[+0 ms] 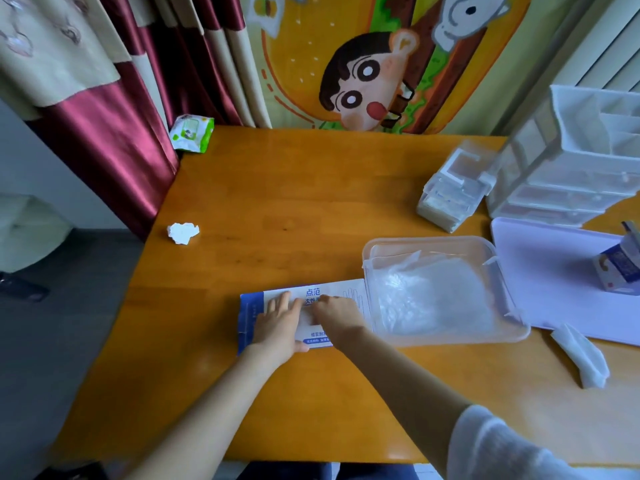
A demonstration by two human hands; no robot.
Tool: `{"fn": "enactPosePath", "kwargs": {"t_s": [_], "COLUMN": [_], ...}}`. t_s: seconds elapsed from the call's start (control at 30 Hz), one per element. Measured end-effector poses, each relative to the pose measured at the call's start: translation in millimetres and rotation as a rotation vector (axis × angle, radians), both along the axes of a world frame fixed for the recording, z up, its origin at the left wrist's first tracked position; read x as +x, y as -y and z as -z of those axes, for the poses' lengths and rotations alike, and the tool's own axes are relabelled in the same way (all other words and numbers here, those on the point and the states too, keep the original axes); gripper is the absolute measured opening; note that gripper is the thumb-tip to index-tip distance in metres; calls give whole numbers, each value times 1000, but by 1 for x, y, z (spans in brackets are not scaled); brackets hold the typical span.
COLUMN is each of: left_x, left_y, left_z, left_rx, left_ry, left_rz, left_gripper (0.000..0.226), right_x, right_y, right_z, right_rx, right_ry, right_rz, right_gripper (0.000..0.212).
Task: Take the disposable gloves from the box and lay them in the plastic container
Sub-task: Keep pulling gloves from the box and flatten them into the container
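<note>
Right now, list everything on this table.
glove box: one, blue-white, front centre
container: one, clear, right beside glove box
gloves: pile, clear, inside container
crumpled paper: one, white, left side
wipes pack: one, green-white, far-left corner
drawer unit: one, white, far right
small boxes: stack, clear, beside drawer unit
lid: one, pale, right of container
carton: one, blue-white, on lid
folded plastic: one, white, front right
left hand: flat on glove box
right hand: fingers at glove box opening, grip hidden

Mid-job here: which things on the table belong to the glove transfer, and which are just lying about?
For the job: glove box, plastic container, gloves already in it, left hand resting on the box, right hand at its opening.
Lying about: crumpled paper, wipes pack, drawer unit, small clear box, carton.
</note>
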State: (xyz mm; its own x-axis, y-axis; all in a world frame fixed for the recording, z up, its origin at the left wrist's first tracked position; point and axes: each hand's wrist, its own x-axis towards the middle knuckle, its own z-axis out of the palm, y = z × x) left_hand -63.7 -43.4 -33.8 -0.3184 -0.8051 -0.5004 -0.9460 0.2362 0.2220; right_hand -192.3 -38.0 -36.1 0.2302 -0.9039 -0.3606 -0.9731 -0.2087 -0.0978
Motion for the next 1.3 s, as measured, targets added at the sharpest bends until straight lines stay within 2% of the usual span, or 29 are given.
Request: {"fn": "enactPosePath", "kwargs": {"t_s": [0.13, 0.33, 0.47, 0.53, 0.67, 0.8, 0.87, 0.97, 1.07, 1.13, 1.2, 1.3], "left_x": [2, 2, 1, 0, 0, 0, 0, 0, 0, 0, 1, -1], "left_y": [-2, -1, 1, 0, 0, -2, -3, -6, -9, -7, 0, 12], "left_z": [2, 3, 4, 3, 3, 2, 1, 3, 1, -4, -12, -33], "left_rx": [2, 1, -12, -17, -30, -27, -23, -30, -44, -27, -1, 48], "left_ry": [-35, -61, -33, -27, -14, -11, -11, -9, 31, 30, -8, -291], "left_rz": [-24, -38, -26, -21, -4, 0, 0, 10, 37, 53, 48, -130], "left_gripper": [83, 82, 83, 83, 82, 82, 81, 79, 77, 74, 70, 70], "right_x": [-2, -17, -27, -28, -27, -32, -37, -44, -55, -64, -72, -79], "right_y": [-2, -8, -7, -7, -7, 1, 3, 8, 21, 26, 24, 13], "right_z": [-2, -24, -39, -40, -36, -40, -45, -61, -94, -119, -136, -144], "right_rx": [-6, -64, -173, -206, -119, -86, -97, -194, -412, -492, -488, -457], "right_ry": [41, 214, 232, 224, 234, 293, 318, 392, 493, 479, 392, 219], "right_rz": [-8, 124, 245, 237, 204, 255, 271, 299, 326, 305, 267, 205], "right_gripper": [27, 30, 21, 18, 35, 16, 16, 16, 10, 12, 15, 15]}}
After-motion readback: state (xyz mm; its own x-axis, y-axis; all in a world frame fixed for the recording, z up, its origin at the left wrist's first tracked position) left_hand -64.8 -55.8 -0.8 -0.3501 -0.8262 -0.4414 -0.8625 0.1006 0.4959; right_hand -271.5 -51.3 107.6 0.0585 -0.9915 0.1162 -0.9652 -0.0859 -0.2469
